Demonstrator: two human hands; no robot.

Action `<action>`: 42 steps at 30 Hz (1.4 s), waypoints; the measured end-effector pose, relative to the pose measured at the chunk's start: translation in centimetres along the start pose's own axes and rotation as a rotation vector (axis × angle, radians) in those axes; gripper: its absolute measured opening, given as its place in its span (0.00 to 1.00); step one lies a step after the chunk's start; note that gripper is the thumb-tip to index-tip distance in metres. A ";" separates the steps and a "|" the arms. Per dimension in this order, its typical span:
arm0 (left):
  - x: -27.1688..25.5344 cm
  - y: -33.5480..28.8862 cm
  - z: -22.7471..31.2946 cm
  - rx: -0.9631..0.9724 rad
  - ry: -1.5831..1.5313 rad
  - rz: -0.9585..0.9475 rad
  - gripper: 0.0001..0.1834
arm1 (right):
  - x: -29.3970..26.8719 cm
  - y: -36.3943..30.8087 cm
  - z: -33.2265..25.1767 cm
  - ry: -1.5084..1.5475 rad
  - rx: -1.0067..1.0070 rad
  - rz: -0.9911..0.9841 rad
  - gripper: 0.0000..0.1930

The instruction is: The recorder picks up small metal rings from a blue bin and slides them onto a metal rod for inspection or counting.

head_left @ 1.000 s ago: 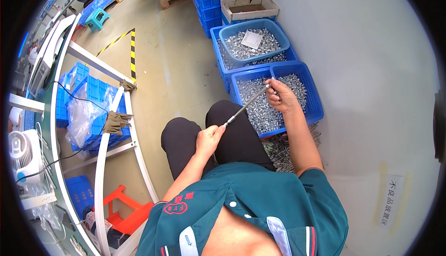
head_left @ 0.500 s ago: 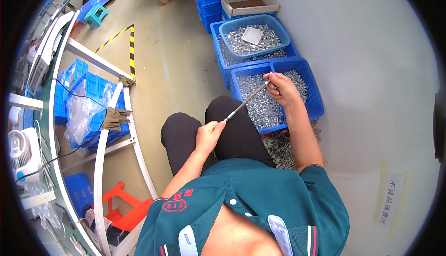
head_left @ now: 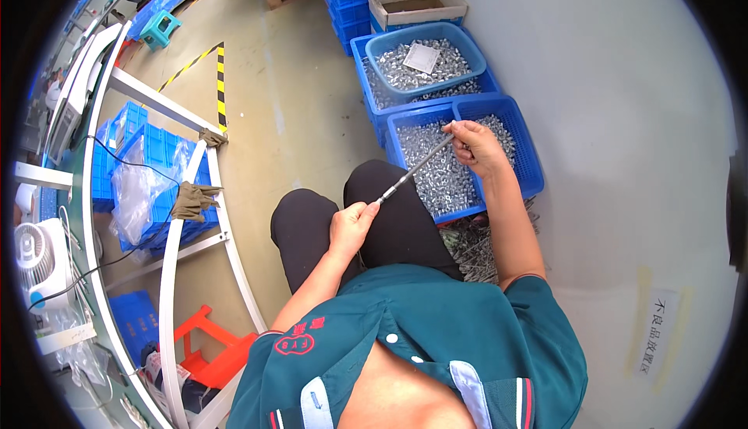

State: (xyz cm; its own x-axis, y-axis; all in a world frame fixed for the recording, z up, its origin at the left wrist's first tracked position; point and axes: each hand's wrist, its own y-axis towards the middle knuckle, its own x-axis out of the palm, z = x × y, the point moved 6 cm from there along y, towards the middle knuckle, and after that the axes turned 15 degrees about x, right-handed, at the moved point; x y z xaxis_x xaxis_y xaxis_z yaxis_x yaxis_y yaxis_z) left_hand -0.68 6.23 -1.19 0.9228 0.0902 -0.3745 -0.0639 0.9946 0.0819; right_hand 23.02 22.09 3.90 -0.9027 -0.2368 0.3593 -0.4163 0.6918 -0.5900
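both hands clamped on the thin metal rod (head_left: 413, 170), left hand (head_left: 351, 225) low, right hand (head_left: 475, 147) at its tip over the blue bin (head_left: 530, 165); looks stiff, light, best gripped at its ends.

rod (head_left: 413, 170) ends hidden in both hands' grip

Dark green short-sleeved work shirt, red chest emblem, white buttons, pale blue collar tabs, black trousers
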 end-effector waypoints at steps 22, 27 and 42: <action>1.7 3.2 3.1 -0.063 -0.308 -0.038 0.25 | 5.4 -2.3 1.0 -0.227 -0.065 -0.038 0.12; 2.4 4.3 5.9 -0.074 -0.486 -0.058 0.24 | 3.8 -2.2 4.4 0.019 0.066 -0.231 0.11; -3.2 10.6 4.3 0.092 -0.102 -0.099 0.25 | -3.5 4.4 13.0 0.719 0.315 -0.123 0.12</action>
State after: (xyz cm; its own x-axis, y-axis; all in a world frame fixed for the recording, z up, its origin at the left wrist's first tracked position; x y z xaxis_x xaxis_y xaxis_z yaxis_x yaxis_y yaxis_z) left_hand -2.63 16.29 4.83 0.9571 -0.0181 -0.2891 0.0595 0.9890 0.1351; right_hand 22.94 17.10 -9.39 -0.6016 0.2735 0.7505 -0.6168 0.4380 -0.6540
